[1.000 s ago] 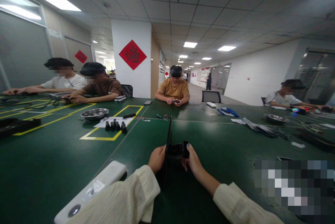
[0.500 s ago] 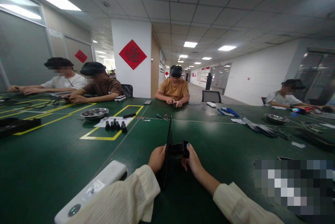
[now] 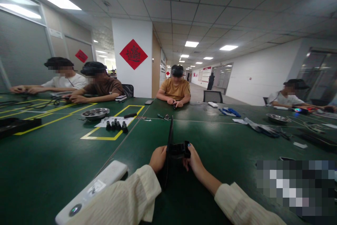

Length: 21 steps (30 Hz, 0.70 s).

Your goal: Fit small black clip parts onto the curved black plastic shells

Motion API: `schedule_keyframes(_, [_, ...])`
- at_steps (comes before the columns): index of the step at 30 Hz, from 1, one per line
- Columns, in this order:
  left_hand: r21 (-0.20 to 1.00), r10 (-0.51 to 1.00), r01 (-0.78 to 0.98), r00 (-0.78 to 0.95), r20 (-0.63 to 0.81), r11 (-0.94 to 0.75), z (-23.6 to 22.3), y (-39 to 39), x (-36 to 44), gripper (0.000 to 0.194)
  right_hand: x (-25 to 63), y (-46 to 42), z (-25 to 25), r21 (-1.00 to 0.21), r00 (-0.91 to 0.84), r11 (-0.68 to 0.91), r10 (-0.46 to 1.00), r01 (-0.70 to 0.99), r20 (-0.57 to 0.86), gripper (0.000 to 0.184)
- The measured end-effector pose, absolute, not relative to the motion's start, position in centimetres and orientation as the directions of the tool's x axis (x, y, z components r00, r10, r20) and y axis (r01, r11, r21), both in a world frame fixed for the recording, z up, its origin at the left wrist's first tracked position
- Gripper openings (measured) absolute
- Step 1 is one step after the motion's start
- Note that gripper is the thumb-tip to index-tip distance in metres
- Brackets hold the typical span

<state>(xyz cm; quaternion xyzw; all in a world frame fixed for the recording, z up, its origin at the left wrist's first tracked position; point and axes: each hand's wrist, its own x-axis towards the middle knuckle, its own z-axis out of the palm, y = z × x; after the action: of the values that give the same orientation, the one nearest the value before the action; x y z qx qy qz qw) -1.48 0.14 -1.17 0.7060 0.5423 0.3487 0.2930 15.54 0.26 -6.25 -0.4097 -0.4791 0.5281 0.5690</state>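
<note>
From where I stood, the pair of hands was out over the green surface, and the dark thing they were holding sat right between them. The left hand was closed on the near-left side of a thin black panel, which stood upright and nearly edge-on to the wearer. A chunky black block reached out from the panel's right face, and the right hand gripped its far end, thumb up near the top corner and the other fingers curled lower down. Whether the panel's bottom edge touched the surface, I couldn't tell. Just left of the panel, a long white device lay at a slant, partly covered by the left sleeve. Farther off on the left, short black cylinders stood in a cluster at a white sheet, with a metal bowl close by and yellow tape marked out around the sheet. Beyond the panel lay a small hand tool, and across the surface sat a person in a mustard shirt, both hands around something small and dark.
</note>
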Motion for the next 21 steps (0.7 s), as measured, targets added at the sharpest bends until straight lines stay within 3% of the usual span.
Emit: schedule_keyframes(21, [0.830, 0.978, 0.520, 0.152, 0.142, -0.202, -0.82, 0.06, -1.46, 0.047, 15.57, 0.31, -6.35, -0.971, -0.020, 0.115, 0.992, -0.209, 0.122, 0.058])
